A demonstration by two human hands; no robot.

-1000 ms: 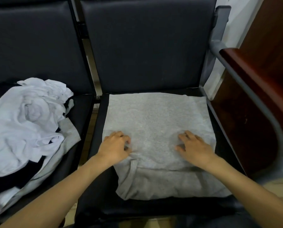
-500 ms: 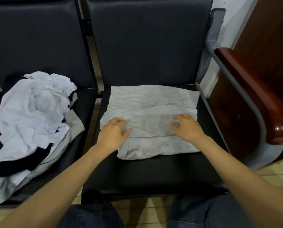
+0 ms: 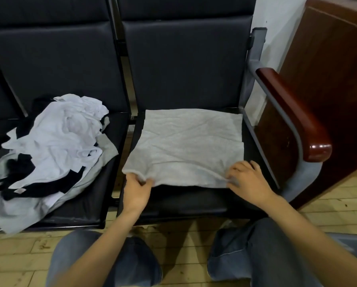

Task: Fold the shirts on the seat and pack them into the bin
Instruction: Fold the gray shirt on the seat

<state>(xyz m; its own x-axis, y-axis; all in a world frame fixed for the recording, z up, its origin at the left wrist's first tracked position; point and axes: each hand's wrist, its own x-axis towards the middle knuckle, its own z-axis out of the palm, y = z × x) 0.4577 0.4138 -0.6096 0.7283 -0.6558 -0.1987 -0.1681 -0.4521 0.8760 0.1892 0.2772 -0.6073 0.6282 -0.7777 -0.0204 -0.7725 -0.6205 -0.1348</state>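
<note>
Left hand point(image 3: 136, 189): pinches grey shirt point(image 3: 185, 146) at its near left corner.
Right hand point(image 3: 247, 181): apparently grips the near right edge.
Pile point(image 3: 53, 150): left seat point(image 3: 86, 195).

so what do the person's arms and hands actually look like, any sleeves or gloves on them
The left grip and right grip are bare hands, with no gloves, rings or watch to be seen. The left forearm and right forearm are bare too, and no sleeve shows up to the frame's edge. Below them the knees are in dark blue jeans.
</note>
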